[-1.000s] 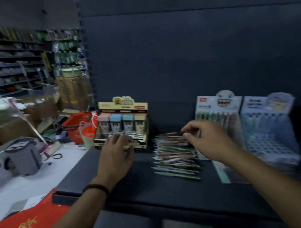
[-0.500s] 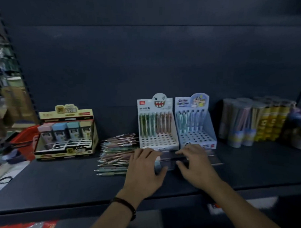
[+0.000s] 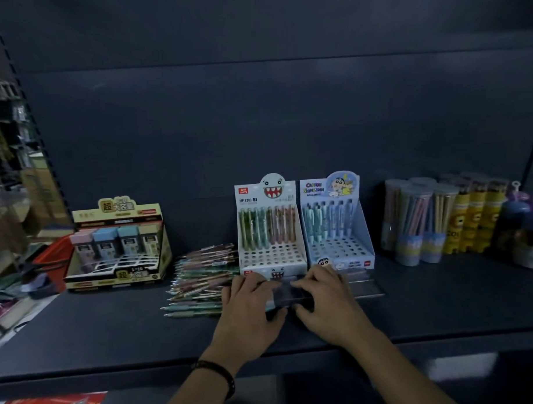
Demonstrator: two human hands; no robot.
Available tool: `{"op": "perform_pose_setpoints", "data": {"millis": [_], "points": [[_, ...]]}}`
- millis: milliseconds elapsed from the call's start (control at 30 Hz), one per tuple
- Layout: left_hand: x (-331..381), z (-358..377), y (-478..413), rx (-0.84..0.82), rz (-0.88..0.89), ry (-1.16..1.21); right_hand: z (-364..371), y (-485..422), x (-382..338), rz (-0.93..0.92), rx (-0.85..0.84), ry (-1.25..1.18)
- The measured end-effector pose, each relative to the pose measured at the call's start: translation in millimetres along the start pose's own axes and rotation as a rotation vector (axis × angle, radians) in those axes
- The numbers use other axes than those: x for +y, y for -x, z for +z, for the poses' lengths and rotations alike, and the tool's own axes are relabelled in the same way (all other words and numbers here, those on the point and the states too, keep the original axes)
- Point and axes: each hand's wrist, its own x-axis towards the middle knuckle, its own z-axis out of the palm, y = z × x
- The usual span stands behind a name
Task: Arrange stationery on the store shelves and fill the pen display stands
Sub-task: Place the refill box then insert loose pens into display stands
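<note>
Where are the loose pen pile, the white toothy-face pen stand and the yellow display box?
loose pen pile (image 3: pixel 201 273): head view, middle of the stack.
white toothy-face pen stand (image 3: pixel 271 256): head view, its holed front panel.
yellow display box (image 3: pixel 117 206): head view, its top header card.

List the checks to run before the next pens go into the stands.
1. Hands free for pens: not ok; left hand and right hand both hold the clear plastic piece lying before the stands.
2. White stand has empty holes: ok, front rows open.
3. Blue stand has empty holes: ok.
4. Loose pens close by: ok, pile lies beside the left hand on the shelf.
5. Pile's pens match a stand: cannot tell, too dim.
</note>
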Motion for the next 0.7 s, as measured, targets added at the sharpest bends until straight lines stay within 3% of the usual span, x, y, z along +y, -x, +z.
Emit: {"op": "perform_pose_setpoints", "data": {"millis": [200, 467, 533, 633, 700], "points": [[0, 0, 1, 0.087, -0.023, 0.013, -1, 2, -1, -0.059, 0.023, -0.042], [1, -7, 0, 0.027, -0.074, 0.086, -1, 0, -4, -0.145, 0.12, 0.076], [1, -10, -3, 0.075, -0.119, 0.277, -6, -1, -7, -0.075, 0.129, -0.01], [4, -19, -7, 0.223, -0.257, 0.749, -16, -4, -20, 0.07, 0.211, -0.307], [5, -27, -11, 0.183, -0.286, 0.964, -22, -9, -36, 0.115, 0.239, -0.493]]}}
